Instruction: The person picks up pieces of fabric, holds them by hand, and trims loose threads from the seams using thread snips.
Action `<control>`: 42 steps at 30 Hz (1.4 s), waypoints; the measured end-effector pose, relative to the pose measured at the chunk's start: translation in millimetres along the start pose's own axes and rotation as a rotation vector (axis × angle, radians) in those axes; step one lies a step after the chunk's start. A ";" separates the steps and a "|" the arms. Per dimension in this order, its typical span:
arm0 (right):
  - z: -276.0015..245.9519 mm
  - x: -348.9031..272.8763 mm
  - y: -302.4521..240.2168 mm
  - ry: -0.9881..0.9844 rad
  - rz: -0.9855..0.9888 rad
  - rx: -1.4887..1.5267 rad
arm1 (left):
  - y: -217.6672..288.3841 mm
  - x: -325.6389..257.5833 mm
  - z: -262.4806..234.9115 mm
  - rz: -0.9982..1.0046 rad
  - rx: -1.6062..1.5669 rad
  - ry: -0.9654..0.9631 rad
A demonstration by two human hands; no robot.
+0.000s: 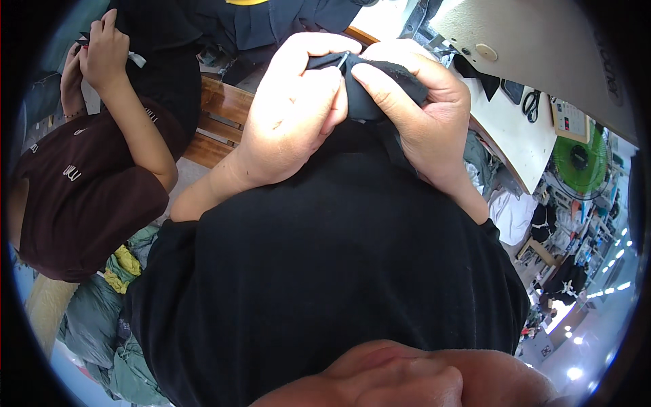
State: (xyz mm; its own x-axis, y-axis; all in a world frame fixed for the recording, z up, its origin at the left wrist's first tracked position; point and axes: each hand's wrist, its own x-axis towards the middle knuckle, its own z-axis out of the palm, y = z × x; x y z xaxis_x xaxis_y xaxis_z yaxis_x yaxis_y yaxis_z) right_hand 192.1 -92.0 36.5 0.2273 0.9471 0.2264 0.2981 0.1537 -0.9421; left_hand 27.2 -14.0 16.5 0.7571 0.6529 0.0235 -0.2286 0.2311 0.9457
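Note:
Both of my hands are raised in front of my chest over a piece of black cloth (364,102). My left hand (288,112) is closed, with a thin silvery metal tool (344,60) pinched at its fingertips; most of it is hidden, so its exact kind cannot be made out. The tool's end touches the cloth's upper edge. Closed on the right part of the same cloth is my right hand (430,112), its thumb pressing near the tool. Folds of the cloth bunch between the two hands, and a strip hangs below.
At upper right is a pale sewing machine (522,41) above a white table (505,129) bearing black scissors (531,106). A green fan (580,157) stands beyond. On the left sits a co-worker in a brown shirt (95,190), near a slatted wooden bench (220,108) and heaped green cloth (95,319).

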 end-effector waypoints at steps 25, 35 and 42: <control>9.4 -6.7 7.4 0.174 0.175 0.663 | 14.9 1.2 -14.2 -0.010 -0.104 -0.111; 7.8 -7.9 9.0 0.139 0.044 0.433 | 14.0 0.5 -11.1 -0.107 0.008 -0.075; 7.7 -8.7 7.4 0.106 0.039 0.378 | 13.9 1.2 -14.4 -0.073 0.035 -0.114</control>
State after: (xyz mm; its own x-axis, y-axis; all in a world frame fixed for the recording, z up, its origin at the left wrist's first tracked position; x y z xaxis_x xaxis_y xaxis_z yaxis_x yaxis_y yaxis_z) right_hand 185.2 -96.9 25.7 0.3324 0.9229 0.1943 -0.0706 0.2298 -0.9707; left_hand 16.1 0.4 25.0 0.8362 0.5484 -0.0106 -0.1506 0.2483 0.9569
